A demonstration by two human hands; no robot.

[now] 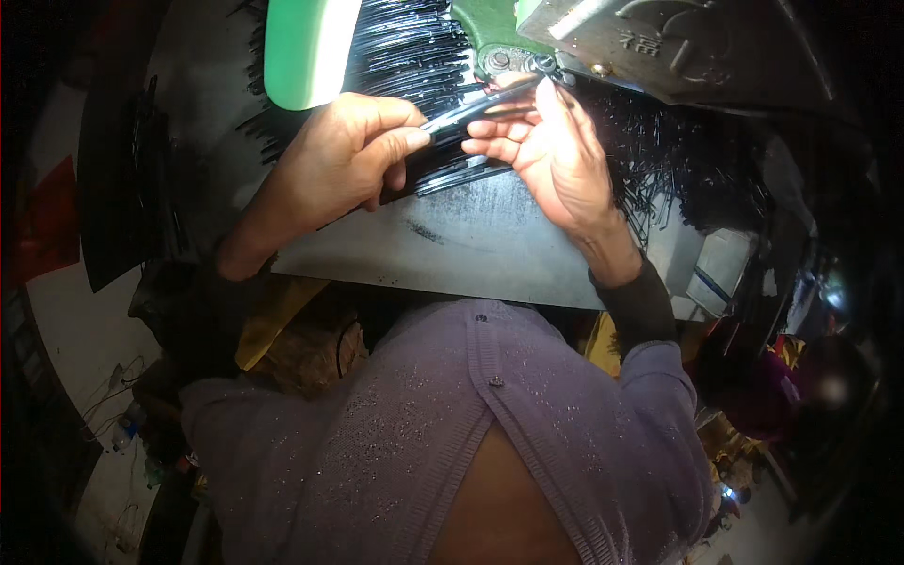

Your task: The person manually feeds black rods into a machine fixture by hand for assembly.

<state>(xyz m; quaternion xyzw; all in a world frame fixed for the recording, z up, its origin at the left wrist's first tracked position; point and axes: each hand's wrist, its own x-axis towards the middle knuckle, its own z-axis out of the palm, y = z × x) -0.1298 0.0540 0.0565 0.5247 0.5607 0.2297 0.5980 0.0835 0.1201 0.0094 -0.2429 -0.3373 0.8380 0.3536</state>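
A glossy black strip (480, 108), perhaps several held together, slants up from my left hand to my right. My left hand (344, 155) is closed on its near end, thumb pressed against the forefinger. The far end lies between the thumb and curled fingers of my right hand (556, 155), just below a green metal machine (499, 33). Whether the strip touches the machine is hidden by my right fingers. Behind my left hand, a thick pile of similar black strips (405, 47) lies on the grey metal table (471, 235).
A green lamp shade (297, 52) hangs close above my left hand. At the upper right stands a metal housing with raised patterns (678, 47). Short black offcuts (669, 151) heap below it, near a pale box (723, 259). My body is against the table's front edge.
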